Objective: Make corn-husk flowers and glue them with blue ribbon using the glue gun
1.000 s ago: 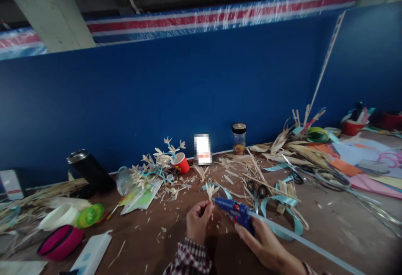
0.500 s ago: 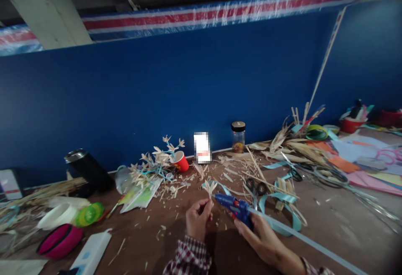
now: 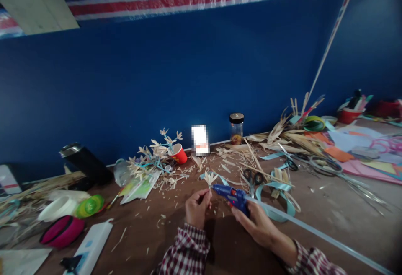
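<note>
Between the thumb and fingers of my left hand [image 3: 197,208] is a small pale flower made of husk strips [image 3: 210,178], its petals spread upward. My right hand [image 3: 256,224] is wrapped round the handle of a blue glue gun [image 3: 234,196]. A long translucent glue stick [image 3: 301,224] sticks out of the gun's back end toward the lower right. The nozzle points left and is at the base of the flower; whether it touches I cannot tell. Behind the gun lie black-handled scissors [image 3: 253,177] and a loop of light blue ribbon [image 3: 276,214].
Husk scraps [image 3: 229,162] litter the brown table. A red paper cup [image 3: 179,154] lies tipped beside finished husk flowers [image 3: 147,157]. A lidded jar [image 3: 236,130] and a dark tumbler [image 3: 86,164] stand near the blue partition [image 3: 176,78]. At left is a white power strip [image 3: 94,245].
The glue gun's nozzle has come closer to the flower's base. My left hand still pinches the flower. The whole view has shifted slightly, with the background higher in the picture.
</note>
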Demonstrator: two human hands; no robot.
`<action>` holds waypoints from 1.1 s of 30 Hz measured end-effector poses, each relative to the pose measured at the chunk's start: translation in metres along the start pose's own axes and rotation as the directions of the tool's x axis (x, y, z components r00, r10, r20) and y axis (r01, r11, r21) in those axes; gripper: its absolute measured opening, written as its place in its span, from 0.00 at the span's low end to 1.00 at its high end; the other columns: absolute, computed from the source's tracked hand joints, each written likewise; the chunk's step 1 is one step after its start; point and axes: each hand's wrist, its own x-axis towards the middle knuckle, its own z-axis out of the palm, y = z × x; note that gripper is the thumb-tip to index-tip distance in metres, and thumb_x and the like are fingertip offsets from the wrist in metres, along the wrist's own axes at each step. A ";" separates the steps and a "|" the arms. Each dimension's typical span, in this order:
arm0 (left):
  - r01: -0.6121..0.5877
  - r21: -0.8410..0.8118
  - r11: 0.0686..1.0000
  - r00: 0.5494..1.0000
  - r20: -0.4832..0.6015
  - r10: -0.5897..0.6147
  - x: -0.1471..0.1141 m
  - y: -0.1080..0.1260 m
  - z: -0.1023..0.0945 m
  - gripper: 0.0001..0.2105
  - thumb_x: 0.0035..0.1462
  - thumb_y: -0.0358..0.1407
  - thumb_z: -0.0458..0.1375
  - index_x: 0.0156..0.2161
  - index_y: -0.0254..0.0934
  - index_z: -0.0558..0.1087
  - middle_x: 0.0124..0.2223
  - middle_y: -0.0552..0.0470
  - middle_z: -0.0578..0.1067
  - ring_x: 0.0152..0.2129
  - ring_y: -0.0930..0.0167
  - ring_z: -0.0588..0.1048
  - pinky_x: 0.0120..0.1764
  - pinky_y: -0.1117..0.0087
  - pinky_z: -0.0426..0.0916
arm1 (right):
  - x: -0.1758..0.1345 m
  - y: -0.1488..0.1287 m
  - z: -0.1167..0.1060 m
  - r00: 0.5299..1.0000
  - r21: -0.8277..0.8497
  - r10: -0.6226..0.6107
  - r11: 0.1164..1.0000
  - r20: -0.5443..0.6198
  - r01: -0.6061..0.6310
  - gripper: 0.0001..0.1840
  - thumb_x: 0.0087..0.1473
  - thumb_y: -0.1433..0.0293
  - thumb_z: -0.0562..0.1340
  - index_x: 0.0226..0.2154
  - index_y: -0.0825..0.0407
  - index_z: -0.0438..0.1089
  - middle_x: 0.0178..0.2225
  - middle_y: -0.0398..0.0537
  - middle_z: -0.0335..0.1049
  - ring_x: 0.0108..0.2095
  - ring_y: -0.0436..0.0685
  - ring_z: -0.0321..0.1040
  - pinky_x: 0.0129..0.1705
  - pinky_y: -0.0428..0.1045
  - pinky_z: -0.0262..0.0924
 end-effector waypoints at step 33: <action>0.002 0.032 0.999 1.000 -0.007 -0.002 -0.002 0.005 0.002 0.13 0.39 0.40 0.62 0.29 0.31 0.73 0.17 0.55 0.71 0.13 0.77 0.66 0.17 0.77 0.61 | 0.001 -0.003 -0.002 0.999 0.005 0.037 0.999 -0.017 -0.037 0.16 0.52 0.60 0.52 0.26 0.54 0.67 0.16 0.42 0.64 0.21 0.52 0.62 0.24 0.45 0.56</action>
